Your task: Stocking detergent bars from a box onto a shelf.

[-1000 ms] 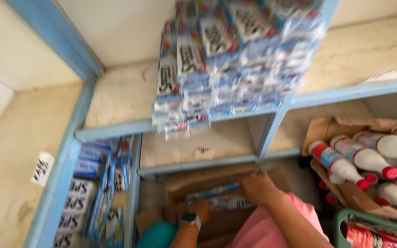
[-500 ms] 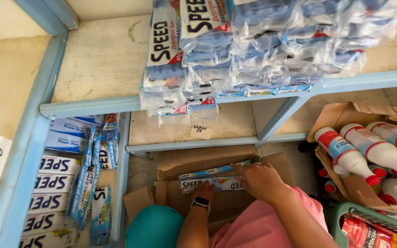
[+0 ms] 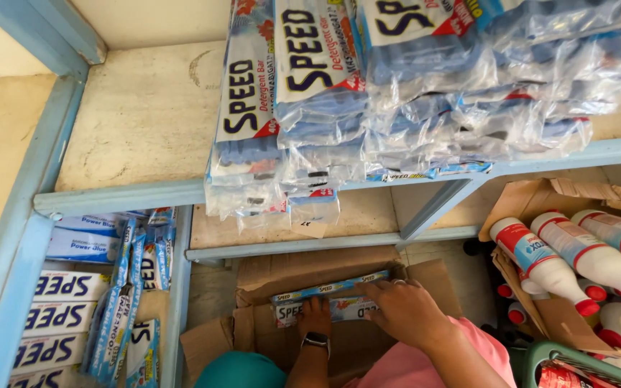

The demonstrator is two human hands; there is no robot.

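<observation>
Two hands down in the open cardboard box (image 3: 303,269), left hand (image 3: 315,313) and right hand (image 3: 405,310) both curled onto the wrapped soap-bar pack (image 3: 328,302) lying inside, white red-capped bottles (image 3: 576,259) just right, bagged bars (image 3: 397,93) shelved above.

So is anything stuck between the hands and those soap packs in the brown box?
Nothing visible. The left hand and right hand already rest on the clear-wrapped blue-and-white detergent bar packs inside the open brown cardboard box; its flaps are folded back.
</observation>
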